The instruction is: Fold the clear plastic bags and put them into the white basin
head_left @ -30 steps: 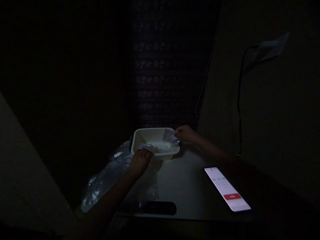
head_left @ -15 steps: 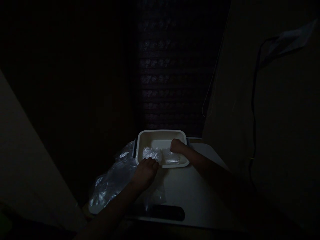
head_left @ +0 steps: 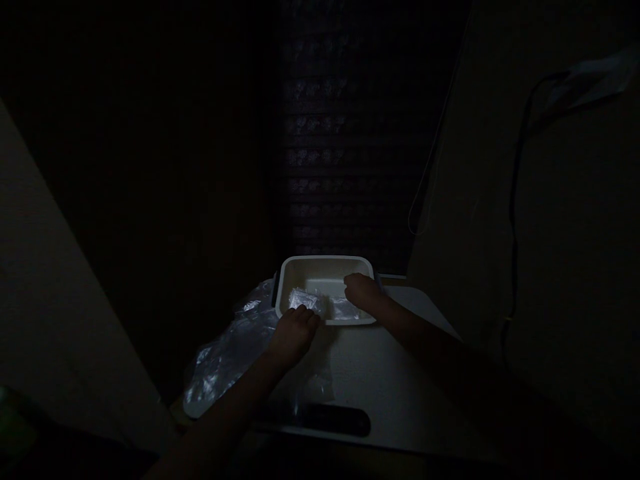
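Observation:
A white plastic tub (head_left: 327, 258) stands at the back of a small white table, holding two folded clear plastic bags. The left folded bag (head_left: 306, 299) lies just beyond my left hand (head_left: 295, 333), whose curled fingers reach over the tub's near rim. Whether those fingers grip the bag or the rim is hard to make out in the dark. Inside the tub's right side, my right hand (head_left: 361, 291) is closed, its fingers bent inward above the right folded bag (head_left: 344, 309). Anything between its fingers is hidden.
Loose clear plastic sheeting (head_left: 233, 350) spreads over the left of the white table (head_left: 400, 373). A dark slot-like strip (head_left: 340, 420) lies along the near edge. A dark blind (head_left: 320, 160) hangs behind, and a black cable (head_left: 515, 200) runs down the right wall.
My right hand has shifted slightly right and away from the right folded bag. My left hand stays at the near rim. The whole view has moved a little.

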Tool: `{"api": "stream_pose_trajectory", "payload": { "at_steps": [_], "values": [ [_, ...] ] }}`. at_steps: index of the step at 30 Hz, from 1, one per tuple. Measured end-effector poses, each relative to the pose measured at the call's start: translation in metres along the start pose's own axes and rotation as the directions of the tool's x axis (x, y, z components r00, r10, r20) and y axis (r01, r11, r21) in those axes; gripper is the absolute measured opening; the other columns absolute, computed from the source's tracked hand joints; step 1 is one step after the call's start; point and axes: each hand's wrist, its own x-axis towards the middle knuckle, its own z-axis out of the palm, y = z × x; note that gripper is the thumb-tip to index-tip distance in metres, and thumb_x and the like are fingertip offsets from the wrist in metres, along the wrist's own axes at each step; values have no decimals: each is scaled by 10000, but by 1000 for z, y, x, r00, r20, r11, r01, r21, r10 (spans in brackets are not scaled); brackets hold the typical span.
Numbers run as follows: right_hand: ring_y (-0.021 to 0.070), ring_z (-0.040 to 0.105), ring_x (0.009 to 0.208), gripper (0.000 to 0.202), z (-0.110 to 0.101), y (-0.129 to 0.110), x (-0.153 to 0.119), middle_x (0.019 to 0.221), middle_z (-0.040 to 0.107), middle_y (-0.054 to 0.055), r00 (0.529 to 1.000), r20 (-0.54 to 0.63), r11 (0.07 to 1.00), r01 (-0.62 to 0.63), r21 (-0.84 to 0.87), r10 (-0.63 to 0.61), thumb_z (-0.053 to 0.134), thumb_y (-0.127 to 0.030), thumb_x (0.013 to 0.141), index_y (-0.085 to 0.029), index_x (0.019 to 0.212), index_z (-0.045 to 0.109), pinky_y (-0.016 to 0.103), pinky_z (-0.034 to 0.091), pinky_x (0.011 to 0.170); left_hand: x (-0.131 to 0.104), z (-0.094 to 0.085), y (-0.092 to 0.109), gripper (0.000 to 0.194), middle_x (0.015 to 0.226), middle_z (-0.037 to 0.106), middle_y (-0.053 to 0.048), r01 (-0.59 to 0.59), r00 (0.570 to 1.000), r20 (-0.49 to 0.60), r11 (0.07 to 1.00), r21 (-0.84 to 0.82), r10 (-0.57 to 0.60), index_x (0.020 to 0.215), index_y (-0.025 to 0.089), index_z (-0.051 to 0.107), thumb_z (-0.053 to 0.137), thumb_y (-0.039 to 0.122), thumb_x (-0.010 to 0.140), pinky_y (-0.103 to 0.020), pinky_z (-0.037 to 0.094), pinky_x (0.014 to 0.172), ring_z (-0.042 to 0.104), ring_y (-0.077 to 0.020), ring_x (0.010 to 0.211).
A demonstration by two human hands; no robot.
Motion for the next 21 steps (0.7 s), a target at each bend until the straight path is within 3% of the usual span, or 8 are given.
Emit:
{"api": "stream_pose_trajectory", "payload": {
  "at_steps": [6, 10, 13, 17, 21],
  "values": [
    [173, 508, 752, 320, -6, 12, -21, 741, 588, 108, 996, -78, 999, 44, -28, -46, 276, -248, 740, -125, 705, 568, 361, 199, 787, 17, 3, -12, 164, 796, 514, -35, 65, 994, -83, 998, 5, -64, 809, 177, 487, 346, 150, 730, -291, 312, 650, 413, -172, 778],
    [170, 402, 938, 361, 4, 23, -31, 879, 559, 71, 969, -202, 989, 146, 3, -142, 192, -268, 779, -166, 815, 537, 384, 93, 837, 26, 9, -13, 203, 869, 513, -50, 132, 981, -140, 991, -11, -132, 868, 165, 476, 336, 156, 722, -299, 312, 709, 415, -175, 827],
    [167, 277, 1045, 368, 16, 28, -34, 1026, 483, 60, 966, -236, 991, 124, 49, -109, 175, -303, 781, -175, 974, 460, 367, 119, 837, 30, 18, -12, 330, 1037, 440, -87, 157, 970, -186, 987, -28, -159, 1016, 125, 395, 370, 188, 693, -316, 264, 803, 351, -200, 960],
    [175, 191, 1088, 407, 21, 27, -39, 1156, 349, 85, 952, -299, 995, 83, 49, -65, 195, -312, 770, -125, 1102, 336, 356, 136, 841, 30, 29, -13, 492, 1167, 305, -130, 151, 973, -167, 987, -61, -159, 1124, 73, 260, 382, 228, 673, -329, 218, 853, 216, -219, 1078],
    [177, 229, 1063, 379, 13, 21, -56, 1131, 372, 98, 906, -415, 994, 109, 30, -87, 280, -204, 731, -107, 1090, 353, 340, 117, 856, 24, 29, -15, 514, 1207, 232, -140, 142, 971, -181, 986, -82, -154, 1145, 76, 216, 367, 229, 679, -341, 229, 845, 178, -213, 1100]
  ]
}}
